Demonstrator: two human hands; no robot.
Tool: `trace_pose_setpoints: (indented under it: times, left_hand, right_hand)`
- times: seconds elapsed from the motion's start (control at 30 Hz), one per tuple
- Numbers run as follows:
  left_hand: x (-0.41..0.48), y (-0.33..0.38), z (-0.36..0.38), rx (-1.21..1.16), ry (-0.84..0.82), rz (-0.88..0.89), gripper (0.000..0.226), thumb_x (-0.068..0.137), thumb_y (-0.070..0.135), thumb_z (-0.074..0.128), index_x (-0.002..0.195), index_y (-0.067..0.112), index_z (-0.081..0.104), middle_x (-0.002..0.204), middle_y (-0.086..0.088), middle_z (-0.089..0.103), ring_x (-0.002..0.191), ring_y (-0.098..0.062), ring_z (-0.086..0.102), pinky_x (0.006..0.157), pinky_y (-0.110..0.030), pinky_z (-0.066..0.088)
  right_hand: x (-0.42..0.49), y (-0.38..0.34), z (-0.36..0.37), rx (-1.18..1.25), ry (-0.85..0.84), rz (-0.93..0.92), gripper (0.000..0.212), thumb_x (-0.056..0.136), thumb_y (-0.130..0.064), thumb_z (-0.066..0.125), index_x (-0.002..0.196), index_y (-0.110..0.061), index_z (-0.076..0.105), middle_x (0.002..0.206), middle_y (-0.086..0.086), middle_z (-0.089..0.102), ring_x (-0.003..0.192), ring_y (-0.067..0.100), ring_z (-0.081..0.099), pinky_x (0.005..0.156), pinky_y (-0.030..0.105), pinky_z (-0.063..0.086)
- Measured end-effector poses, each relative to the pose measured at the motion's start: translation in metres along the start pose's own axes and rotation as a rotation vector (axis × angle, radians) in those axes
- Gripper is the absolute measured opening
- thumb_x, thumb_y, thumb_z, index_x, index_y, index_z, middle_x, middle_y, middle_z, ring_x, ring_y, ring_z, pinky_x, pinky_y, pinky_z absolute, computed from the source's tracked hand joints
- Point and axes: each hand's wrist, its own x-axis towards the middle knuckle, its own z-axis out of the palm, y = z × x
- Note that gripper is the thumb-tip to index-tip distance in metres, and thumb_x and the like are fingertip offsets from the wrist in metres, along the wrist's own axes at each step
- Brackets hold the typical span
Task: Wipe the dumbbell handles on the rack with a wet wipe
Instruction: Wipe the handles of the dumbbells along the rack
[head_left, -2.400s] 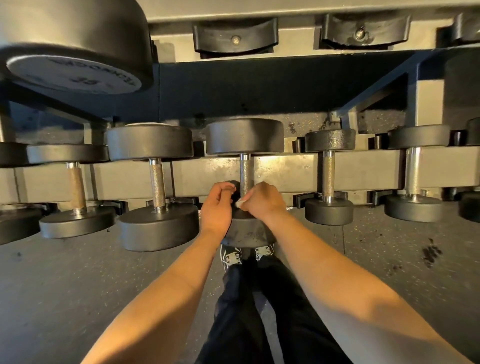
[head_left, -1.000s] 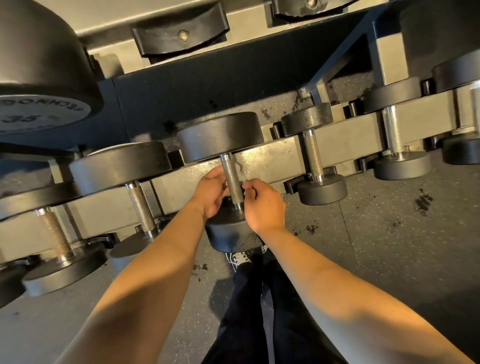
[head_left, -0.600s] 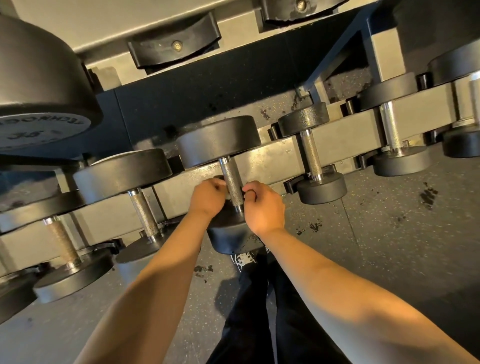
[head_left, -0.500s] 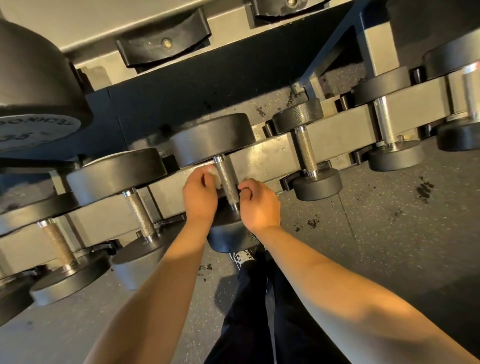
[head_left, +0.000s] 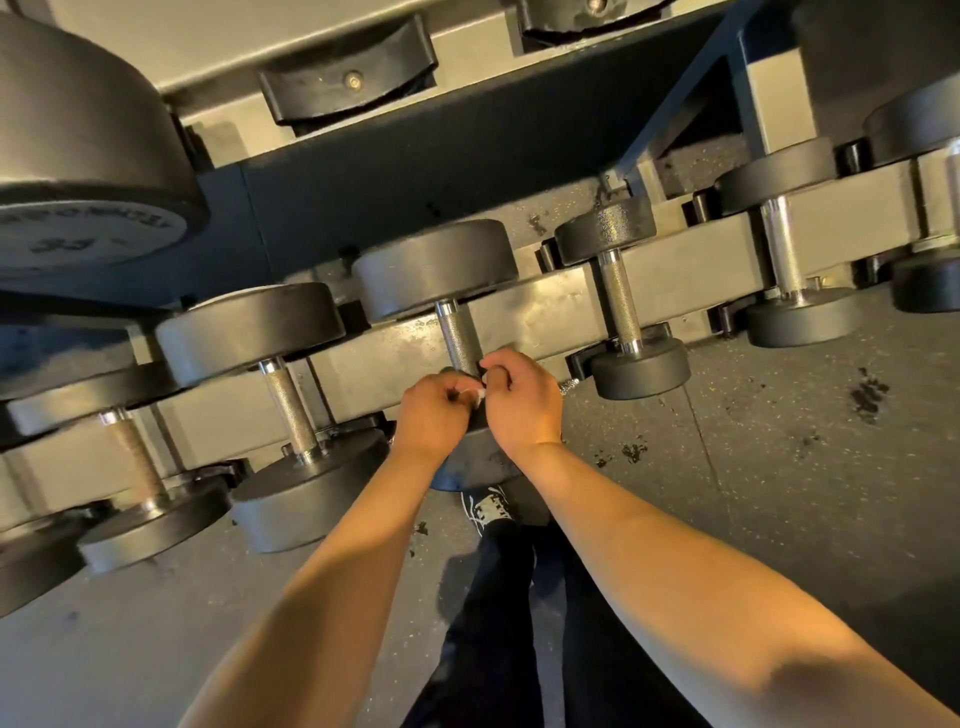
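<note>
Both hands have drawn back from the handle since half a second ago: then they sat on either side of the knurled bar, and now they meet in front of it, over the near head of the dumbbell. Meanwhile the view itself has barely shifted.

The left hand is curled, knuckles up, its fingertips pinching a small scrap of white wet wipe. The right hand is curled too, thumb and forefinger closing on the same scrap from the other side, so the wipe is held between the two hands and mostly hidden by them. Both forearms reach forward and slightly inward from the bottom of the view, bare to the elbow.

The wipe sits just below the lower end of the dumbbell handle, near it; whether it touches the metal cannot be told. That middle dumbbell lies across the lower rail of the rack, with a larger dumbbell beside it on the left and a smaller dumbbell on the right. Below the hands, a black and white shoe stands on the speckled rubber floor.
</note>
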Motion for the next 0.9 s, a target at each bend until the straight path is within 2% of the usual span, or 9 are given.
trace_pose_setpoints:
  times: [0.1, 0.17, 0.3, 0.4, 0.53, 0.63, 0.73, 0.83, 0.9]
  left_hand:
    - [-0.011, 0.003, 0.004, -0.170, 0.090, -0.017, 0.023, 0.095, 0.013, 0.063, 0.099, 0.032, 0.076, 0.106, 0.006, 0.074, 0.100, -0.012, 0.067, 0.094, -0.032, 0.054]
    - [-0.020, 0.008, 0.005, -0.241, 0.202, -0.013, 0.023, 0.097, 0.018, 0.063, 0.096, 0.039, 0.071, 0.109, 0.006, 0.072, 0.103, -0.011, 0.066, 0.097, -0.037, 0.053]
    - [-0.048, 0.015, 0.004, -0.360, 0.459, 0.016, 0.016, 0.099, 0.017, 0.060, 0.103, 0.031, 0.066, 0.111, 0.005, 0.063, 0.107, -0.011, 0.061, 0.098, -0.030, 0.050]
    - [-0.079, 0.016, 0.011, -0.226, 0.572, 0.163, 0.018, 0.099, 0.009, 0.058, 0.111, 0.020, 0.066, 0.109, -0.002, 0.055, 0.100, -0.013, 0.055, 0.089, -0.015, 0.044]
    - [-0.109, 0.022, 0.054, 0.075, 0.423, 0.412, 0.033, 0.095, 0.007, 0.052, 0.124, 0.008, 0.066, 0.128, -0.011, 0.050, 0.113, -0.023, 0.052, 0.100, -0.029, 0.044]
    - [-0.105, 0.017, 0.093, 0.370, 0.309, 0.550, 0.051, 0.084, -0.003, 0.061, 0.134, 0.006, 0.061, 0.151, -0.013, 0.048, 0.125, -0.030, 0.048, 0.114, -0.040, 0.035]
    - [-0.104, 0.006, 0.110, 0.582, 0.362, 0.498, 0.072, 0.075, 0.001, 0.078, 0.142, 0.010, 0.054, 0.154, -0.004, 0.045, 0.138, -0.027, 0.037, 0.124, -0.049, 0.011]
    - [-0.109, -0.004, 0.107, 0.560, 0.433, 0.453, 0.079, 0.085, 0.001, 0.067, 0.155, 0.015, 0.034, 0.165, -0.003, 0.028, 0.155, -0.025, 0.011, 0.126, -0.050, -0.001]
    - [-0.112, -0.006, 0.103, 0.438, 0.462, 0.402, 0.072, 0.094, 0.002, 0.056, 0.158, 0.018, 0.029, 0.167, -0.002, 0.021, 0.156, -0.022, 0.003, 0.126, -0.050, 0.002]
  right_hand:
    - [-0.001, 0.003, 0.001, 0.015, -0.016, -0.026, 0.027, 0.096, -0.016, 0.047, 0.105, -0.022, 0.071, 0.104, -0.002, 0.071, 0.095, 0.021, 0.063, 0.084, 0.034, 0.052]
    - [0.000, 0.004, 0.000, 0.016, -0.024, -0.052, 0.026, 0.096, -0.015, 0.047, 0.103, -0.025, 0.070, 0.100, -0.006, 0.068, 0.092, 0.019, 0.062, 0.078, 0.030, 0.050]
    - [-0.005, 0.010, -0.014, 0.135, -0.129, -0.079, 0.027, 0.099, -0.007, 0.046, 0.105, -0.017, 0.070, 0.099, -0.009, 0.064, 0.089, 0.006, 0.059, 0.077, 0.013, 0.044]
    - [-0.017, 0.023, -0.033, 0.240, -0.214, -0.008, 0.026, 0.102, -0.010, 0.045, 0.109, -0.014, 0.070, 0.108, -0.011, 0.066, 0.094, -0.011, 0.055, 0.084, 0.011, 0.042]
    - [-0.025, 0.031, -0.060, 0.418, -0.250, 0.036, 0.027, 0.104, -0.012, 0.042, 0.115, -0.003, 0.065, 0.106, -0.020, 0.065, 0.095, -0.013, 0.059, 0.080, 0.007, 0.042]
    - [-0.033, 0.034, -0.067, 0.377, -0.304, 0.024, 0.031, 0.108, -0.017, 0.032, 0.122, -0.011, 0.059, 0.115, -0.010, 0.063, 0.102, -0.012, 0.057, 0.084, 0.010, 0.042]
    - [-0.044, 0.035, -0.064, 0.359, -0.333, 0.057, 0.035, 0.109, -0.032, 0.031, 0.133, -0.023, 0.055, 0.125, -0.012, 0.061, 0.115, -0.002, 0.055, 0.088, 0.013, 0.040]
    - [-0.051, 0.037, -0.058, 0.366, -0.345, 0.038, 0.036, 0.110, -0.030, 0.032, 0.137, -0.018, 0.052, 0.112, -0.020, 0.057, 0.091, -0.026, 0.054, 0.072, -0.004, 0.038]
    - [-0.051, 0.040, -0.054, 0.348, -0.336, 0.038, 0.036, 0.111, -0.028, 0.031, 0.139, -0.018, 0.051, 0.114, -0.022, 0.055, 0.098, -0.025, 0.052, 0.074, -0.004, 0.037]
